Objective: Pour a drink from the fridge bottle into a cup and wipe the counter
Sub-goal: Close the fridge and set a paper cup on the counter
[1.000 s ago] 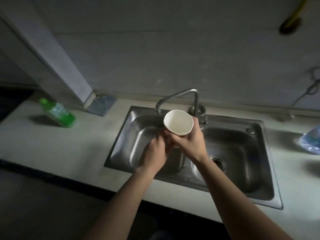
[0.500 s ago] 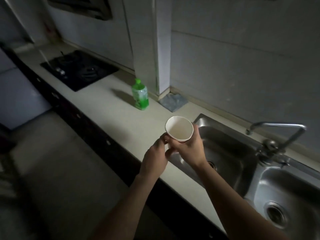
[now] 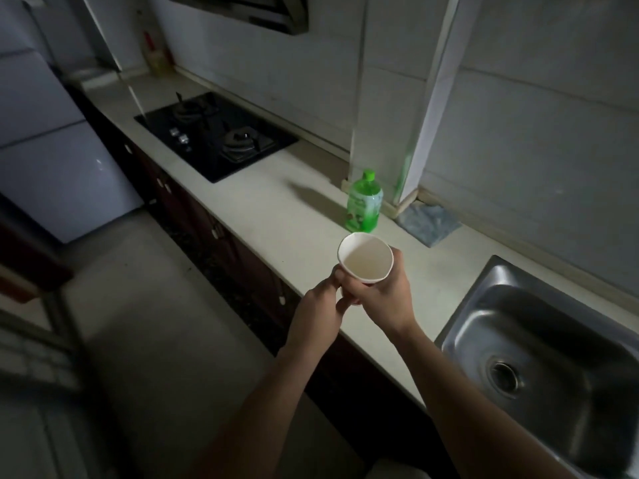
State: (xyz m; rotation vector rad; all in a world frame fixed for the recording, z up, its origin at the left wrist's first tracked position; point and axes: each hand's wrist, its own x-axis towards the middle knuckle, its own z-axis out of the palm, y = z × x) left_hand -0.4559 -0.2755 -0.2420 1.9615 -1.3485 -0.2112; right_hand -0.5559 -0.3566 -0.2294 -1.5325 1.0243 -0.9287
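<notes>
White paper cup [image 3: 366, 259] upright above front edge of the pale counter [image 3: 276, 209], my right hand [image 3: 380, 295] curled round its wall, my left hand [image 3: 314, 312] pinching its base, green plastic bottle [image 3: 364, 205] just beyond, steel sink [image 3: 518, 340] to the right, open countertop leftward toward the black hob [image 3: 214, 136].

view: head-worn, single | facing: down along counter [image 3: 269, 219] toward hob [image 3: 214, 140] | range: near

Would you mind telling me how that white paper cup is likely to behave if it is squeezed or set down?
The paper cup probably flexes easily: its rim looks slightly out of round in the right hand's grip. It appears empty, so it is likely very light and apt to tip if nudged on the countertop.
</notes>
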